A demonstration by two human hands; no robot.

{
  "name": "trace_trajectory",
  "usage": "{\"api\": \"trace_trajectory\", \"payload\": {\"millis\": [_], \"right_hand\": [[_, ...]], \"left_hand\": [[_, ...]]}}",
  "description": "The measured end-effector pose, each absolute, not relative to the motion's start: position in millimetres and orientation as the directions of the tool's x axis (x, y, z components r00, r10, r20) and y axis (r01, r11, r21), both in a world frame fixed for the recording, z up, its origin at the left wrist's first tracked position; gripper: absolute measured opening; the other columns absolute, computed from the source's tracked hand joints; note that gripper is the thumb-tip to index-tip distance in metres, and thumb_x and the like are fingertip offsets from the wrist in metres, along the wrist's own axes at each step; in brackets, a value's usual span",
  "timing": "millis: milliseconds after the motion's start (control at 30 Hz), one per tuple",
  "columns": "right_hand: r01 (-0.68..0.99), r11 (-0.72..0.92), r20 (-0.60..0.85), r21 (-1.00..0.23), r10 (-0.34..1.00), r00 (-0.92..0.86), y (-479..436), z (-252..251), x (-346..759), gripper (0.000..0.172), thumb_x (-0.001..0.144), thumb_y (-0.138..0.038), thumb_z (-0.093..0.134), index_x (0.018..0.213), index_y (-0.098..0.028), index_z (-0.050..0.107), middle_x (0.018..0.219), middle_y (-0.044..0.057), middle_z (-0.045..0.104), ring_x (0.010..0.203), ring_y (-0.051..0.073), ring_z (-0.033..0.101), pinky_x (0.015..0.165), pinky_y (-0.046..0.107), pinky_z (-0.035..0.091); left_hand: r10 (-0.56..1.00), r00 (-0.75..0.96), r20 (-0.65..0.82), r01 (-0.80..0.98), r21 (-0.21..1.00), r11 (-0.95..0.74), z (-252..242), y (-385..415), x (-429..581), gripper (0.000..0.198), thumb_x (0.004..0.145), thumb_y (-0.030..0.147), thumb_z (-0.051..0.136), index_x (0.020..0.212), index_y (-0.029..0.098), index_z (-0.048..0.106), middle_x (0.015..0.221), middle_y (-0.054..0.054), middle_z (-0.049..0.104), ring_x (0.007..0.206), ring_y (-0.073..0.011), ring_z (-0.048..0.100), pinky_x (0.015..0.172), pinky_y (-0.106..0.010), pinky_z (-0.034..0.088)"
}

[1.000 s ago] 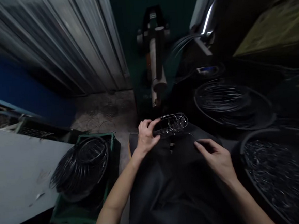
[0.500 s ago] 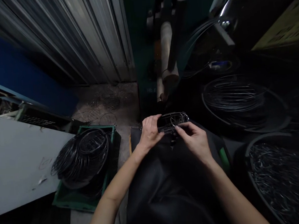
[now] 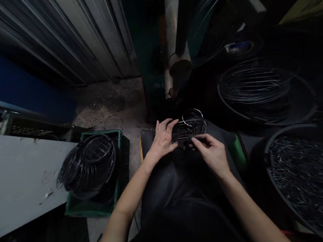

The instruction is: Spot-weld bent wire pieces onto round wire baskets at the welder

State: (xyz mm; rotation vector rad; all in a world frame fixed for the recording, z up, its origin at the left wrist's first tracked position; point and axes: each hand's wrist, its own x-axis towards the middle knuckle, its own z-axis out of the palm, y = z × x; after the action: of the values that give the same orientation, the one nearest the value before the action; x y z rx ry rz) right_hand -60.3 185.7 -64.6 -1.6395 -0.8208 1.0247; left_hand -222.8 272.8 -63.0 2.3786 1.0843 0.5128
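Observation:
A wire frame of thin metal rods lies over the dark apron at the lap. My left hand is at its left end, fingers apart, with fingertips near the upper rod and the thumb by the lower one. My right hand is closed in a pinch at the frame's lower edge; what it grips there is too small to make out. A shiny wire ring stands up at the right part of the frame, its lower part among the rods.
A green crate at the left holds dark wire pieces. Beside it is a pale board. Two tubs stand at the right, one with wire grids, the other with small metal parts. Machine bars are ahead.
The ring now shows above the frame's upper rod, and my right hand has moved to the lower edge. My left fingers have spread. The camera view has shifted.

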Motion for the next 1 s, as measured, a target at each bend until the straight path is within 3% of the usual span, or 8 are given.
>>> {"api": "trace_trajectory", "payload": {"millis": [100,300,533,600,767,1000], "right_hand": [[0.074,-0.296,-0.246,-0.952,0.890,0.383,195,-65,-60,0.039,0.072,-0.051,0.070,0.087,-0.016,0.065,0.077,0.005,0.069,0.068,0.019,0.067,0.062,0.027,0.053],[0.114,-0.306,-0.240,-0.945,0.888,0.393,208,-69,-57,0.042,0.072,-0.054,0.069,0.085,-0.015,0.065,0.070,0.006,0.068,0.063,0.019,0.066,0.058,0.027,0.052],[0.145,-0.277,-0.194,-0.950,0.886,0.421,215,-64,-64,0.038,0.073,-0.052,0.068,0.087,-0.017,0.066,0.074,0.005,0.069,0.068,0.021,0.067,0.061,0.029,0.052],[0.214,-0.239,-0.128,-0.947,0.894,0.430,217,-60,-68,0.034,0.076,-0.049,0.066,0.088,-0.018,0.067,0.077,0.004,0.070,0.069,0.020,0.067,0.063,0.028,0.051],[0.493,-0.052,0.192,-0.868,0.882,0.431,223,-57,-78,0.026,0.083,-0.043,0.061,0.088,-0.019,0.068,0.080,0.002,0.069,0.069,0.016,0.063,0.067,0.026,0.048],[0.541,0.146,0.412,-0.828,0.812,0.412,244,-67,-89,0.019,0.087,-0.035,0.060,0.089,-0.017,0.067,0.081,0.001,0.068,0.072,0.014,0.063,0.070,0.024,0.048]], "left_hand": [[0.807,0.565,0.170,0.619,0.559,-0.551,-70,270,-219,0.067,0.072,0.024,0.063,0.133,0.019,0.035,0.126,-0.010,0.046,0.125,-0.0244,0.041,0.116,-0.055,0.013],[0.884,0.427,0.190,0.696,0.555,-0.455,-74,260,-205,0.068,0.067,0.026,0.068,0.129,0.021,0.039,0.120,-0.008,0.048,0.117,-0.0255,0.044,0.114,-0.057,0.017],[0.867,0.452,0.209,0.669,0.564,-0.485,-72,260,-209,0.066,0.071,0.022,0.067,0.130,0.026,0.039,0.116,-0.005,0.051,0.111,-0.0231,0.049,0.112,-0.061,0.020],[0.858,0.458,0.235,0.664,0.552,-0.505,-70,263,-212,0.062,0.071,0.021,0.067,0.128,0.026,0.042,0.115,-0.005,0.051,0.112,-0.0232,0.050,0.111,-0.061,0.021],[0.850,0.430,0.306,0.682,0.507,-0.527,-62,273,-216,0.058,0.072,0.017,0.067,0.126,0.025,0.046,0.114,-0.006,0.051,0.111,-0.0241,0.051,0.110,-0.064,0.022],[0.827,0.371,0.422,0.673,0.492,-0.553,-55,289,-221,0.050,0.074,0.016,0.065,0.121,0.024,0.048,0.113,-0.006,0.055,0.110,-0.0223,0.054,0.112,-0.062,0.021]]}}
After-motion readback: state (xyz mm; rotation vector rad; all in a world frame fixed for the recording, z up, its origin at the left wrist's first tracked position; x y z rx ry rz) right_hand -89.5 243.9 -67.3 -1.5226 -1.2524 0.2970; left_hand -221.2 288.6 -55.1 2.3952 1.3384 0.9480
